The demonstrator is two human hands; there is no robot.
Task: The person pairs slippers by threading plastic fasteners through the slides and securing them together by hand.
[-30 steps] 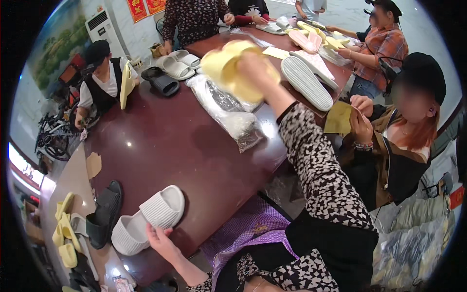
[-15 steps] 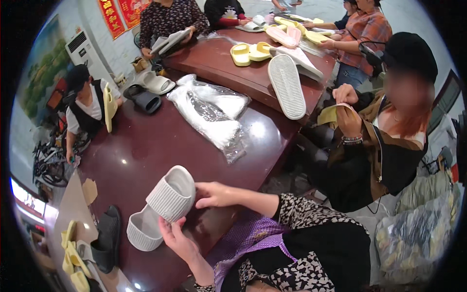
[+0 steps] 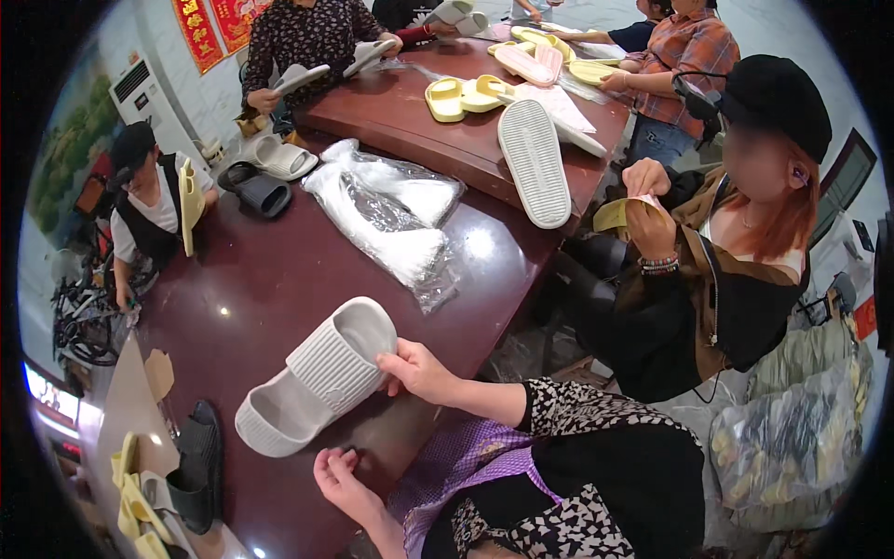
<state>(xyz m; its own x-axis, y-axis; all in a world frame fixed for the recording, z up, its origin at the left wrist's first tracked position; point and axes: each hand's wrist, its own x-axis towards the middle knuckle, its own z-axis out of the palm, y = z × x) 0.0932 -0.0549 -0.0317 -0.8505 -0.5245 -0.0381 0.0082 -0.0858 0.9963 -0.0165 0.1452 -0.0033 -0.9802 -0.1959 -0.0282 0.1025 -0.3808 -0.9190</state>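
A light grey slide slipper (image 3: pixel 328 361) with a ribbed strap is tilted over the dark red table. My right hand (image 3: pixel 415 371) is closed on the edge by its strap and front end. Below the slipper, my left hand (image 3: pixel 345 480) is apart from it, fingers loosely bent with nothing in them. A black slipper (image 3: pixel 197 466) stands left of my hands, beside several yellow slippers (image 3: pixel 138 498) at the table's near left edge.
A clear bag of white material (image 3: pixel 382 214) lies on the table (image 3: pixel 307 270). Black (image 3: pixel 256 190) and grey slippers (image 3: pixel 279 158) stand at its far left. Yellow slippers (image 3: pixel 466 98) and an upturned sole (image 3: pixel 534 163) rest on the far table. Other people handle slippers around both tables.
My left hand has let go of the grey slipper and dropped lower. My right hand has taken hold of its edge, and the slipper has turned, showing more of its length.
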